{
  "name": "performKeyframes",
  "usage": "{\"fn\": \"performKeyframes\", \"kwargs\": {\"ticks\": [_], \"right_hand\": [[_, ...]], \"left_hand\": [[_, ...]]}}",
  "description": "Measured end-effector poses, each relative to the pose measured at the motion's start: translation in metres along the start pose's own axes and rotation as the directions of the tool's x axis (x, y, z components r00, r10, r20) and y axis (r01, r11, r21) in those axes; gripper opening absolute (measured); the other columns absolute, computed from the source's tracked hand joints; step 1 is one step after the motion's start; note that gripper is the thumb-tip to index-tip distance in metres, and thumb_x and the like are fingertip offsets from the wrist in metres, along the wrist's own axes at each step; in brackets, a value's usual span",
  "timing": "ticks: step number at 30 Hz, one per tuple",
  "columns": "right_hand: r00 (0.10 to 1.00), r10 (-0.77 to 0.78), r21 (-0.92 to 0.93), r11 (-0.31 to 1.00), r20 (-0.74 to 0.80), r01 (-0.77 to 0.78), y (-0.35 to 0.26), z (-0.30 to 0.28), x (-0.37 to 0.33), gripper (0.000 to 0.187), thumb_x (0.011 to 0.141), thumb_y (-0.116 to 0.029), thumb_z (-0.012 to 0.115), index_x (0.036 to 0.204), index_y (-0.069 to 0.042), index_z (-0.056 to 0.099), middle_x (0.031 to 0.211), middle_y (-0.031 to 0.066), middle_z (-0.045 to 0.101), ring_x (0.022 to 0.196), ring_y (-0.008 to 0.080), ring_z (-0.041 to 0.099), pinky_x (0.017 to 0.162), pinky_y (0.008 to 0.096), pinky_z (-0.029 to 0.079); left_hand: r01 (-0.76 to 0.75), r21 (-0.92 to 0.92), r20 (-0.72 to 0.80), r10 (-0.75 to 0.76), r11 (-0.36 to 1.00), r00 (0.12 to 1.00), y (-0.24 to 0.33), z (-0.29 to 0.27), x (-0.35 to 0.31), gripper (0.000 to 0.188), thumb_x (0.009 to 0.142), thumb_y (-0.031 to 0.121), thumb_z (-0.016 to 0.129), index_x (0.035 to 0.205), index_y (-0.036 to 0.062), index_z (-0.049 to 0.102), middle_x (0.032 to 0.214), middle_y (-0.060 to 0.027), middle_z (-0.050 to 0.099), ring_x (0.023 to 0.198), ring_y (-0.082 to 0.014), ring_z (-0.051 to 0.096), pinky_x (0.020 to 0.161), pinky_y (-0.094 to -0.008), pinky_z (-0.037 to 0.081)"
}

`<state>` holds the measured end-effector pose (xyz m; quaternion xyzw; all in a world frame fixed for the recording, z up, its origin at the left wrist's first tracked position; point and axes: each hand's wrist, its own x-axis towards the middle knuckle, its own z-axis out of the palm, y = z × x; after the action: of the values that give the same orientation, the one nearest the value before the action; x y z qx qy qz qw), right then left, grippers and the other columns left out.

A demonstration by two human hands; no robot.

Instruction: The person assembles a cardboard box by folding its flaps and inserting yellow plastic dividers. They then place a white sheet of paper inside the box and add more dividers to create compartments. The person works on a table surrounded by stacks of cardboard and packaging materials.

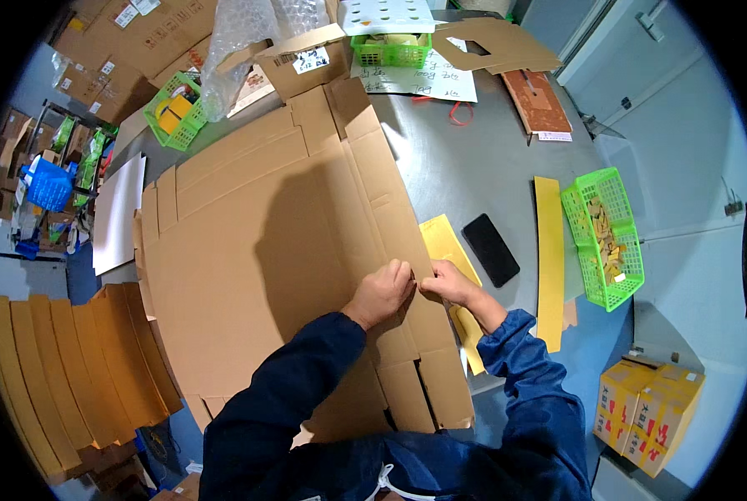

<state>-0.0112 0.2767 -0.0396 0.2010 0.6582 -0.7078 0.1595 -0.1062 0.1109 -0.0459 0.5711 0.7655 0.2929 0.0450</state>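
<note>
With a clock face laid over the view, a stack of brown cardboard (81, 376) stands at 8 o'clock, apart from the grey table (494, 159). At 9 o'clock there is a white sheet (121, 213), and at 10 o'clock a green basket (190, 127) with yellow things inside.

The large cardboard sheet (223, 250) lies flat, from the centre toward 9 o'clock. Its creases and slots are already made, as I judge, but no panel stands up as a wall, and I see no tape on it. So the work seems to be at an early point, with most folds not yet done.

The left hand (380, 294) is curled almost to a fist on the sheet near the centre; whether it pinches the board, I cannot tell. The right hand (449, 282), toward 4 o'clock and just beside, has its thumb and fingers closed upon the right edge of this sheet.

At 3 o'clock lie a black phone (490, 250), then a long yellow strip (549, 259), then another green basket (575, 213) with small pieces; none is touched by the hands.
</note>
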Motion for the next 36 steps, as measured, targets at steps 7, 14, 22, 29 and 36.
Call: {"fn": "performKeyframes", "kwargs": {"ticks": [7, 14, 22, 29, 36], "right_hand": [[0.949, -0.270, -0.512, 0.845, -0.162, 0.153, -0.014, -0.017, 0.026, 0.025, 0.078, -0.021, 0.058, 0.087, 0.003, 0.060, 0.069, 0.0116, 0.060, 0.065, 0.0179, 0.056, 0.061, 0.0331, 0.046], [0.977, -0.118, 0.294, 0.941, -0.179, 0.167, -0.044, -0.034, 0.127, 0.036, 0.082, -0.001, 0.057, 0.118, 0.001, 0.053, 0.094, 0.0056, 0.065, 0.078, 0.0117, 0.059, 0.071, 0.0252, 0.047], [0.996, -0.077, 0.328, 0.941, -0.044, 0.088, -0.051, -0.035, 0.140, 0.046, 0.071, 0.004, 0.052, 0.117, 0.001, 0.055, 0.095, 0.0032, 0.062, 0.077, 0.0091, 0.057, 0.067, 0.0198, 0.044], [0.982, -0.142, 0.359, 0.916, -0.128, 0.179, -0.047, -0.021, 0.159, 0.021, 0.075, -0.002, 0.058, 0.095, -0.004, 0.062, 0.073, -0.0019, 0.058, 0.057, 0.0043, 0.046, 0.049, 0.0211, 0.035], [0.963, -0.199, 0.318, 0.915, -0.181, 0.249, -0.050, -0.014, 0.153, 0.033, 0.074, 0.005, 0.051, 0.105, -0.003, 0.058, 0.086, 0.0011, 0.060, 0.068, 0.0081, 0.053, 0.059, 0.0216, 0.042]], "left_hand": [[-0.002, -0.172, -0.127, -0.020, 0.985, 0.992, -0.017, 0.009, -0.005, 0.014, 0.079, 0.001, 0.055, 0.090, 0.0026, 0.047, 0.075, -0.0155, 0.048, 0.063, -0.0346, 0.054, 0.055, -0.0412, 0.046], [0.288, -0.379, -0.226, -0.390, 0.879, 0.893, -0.038, 0.009, 0.014, 0.011, 0.095, 0.008, 0.043, 0.103, 0.0021, 0.046, 0.073, -0.0192, 0.057, 0.066, -0.0331, 0.060, 0.060, -0.0395, 0.048], [0.510, -0.338, -0.339, -0.608, 0.791, 0.718, -0.084, 0.001, 0.074, 0.026, 0.094, 0.018, 0.045, 0.117, 0.0055, 0.051, 0.094, -0.0235, 0.062, 0.085, -0.0415, 0.060, 0.071, -0.0468, 0.047], [0.442, -0.451, -0.282, -0.594, 0.775, 0.753, -0.088, -0.003, 0.073, 0.030, 0.088, 0.014, 0.058, 0.115, 0.0006, 0.056, 0.103, -0.0201, 0.064, 0.095, -0.0318, 0.063, 0.082, -0.0352, 0.048], [0.436, -0.458, -0.224, -0.575, 0.775, 0.787, -0.086, -0.009, 0.079, 0.027, 0.090, 0.017, 0.055, 0.114, 0.0050, 0.054, 0.100, -0.0212, 0.063, 0.092, -0.0361, 0.061, 0.078, -0.0397, 0.048]]}}
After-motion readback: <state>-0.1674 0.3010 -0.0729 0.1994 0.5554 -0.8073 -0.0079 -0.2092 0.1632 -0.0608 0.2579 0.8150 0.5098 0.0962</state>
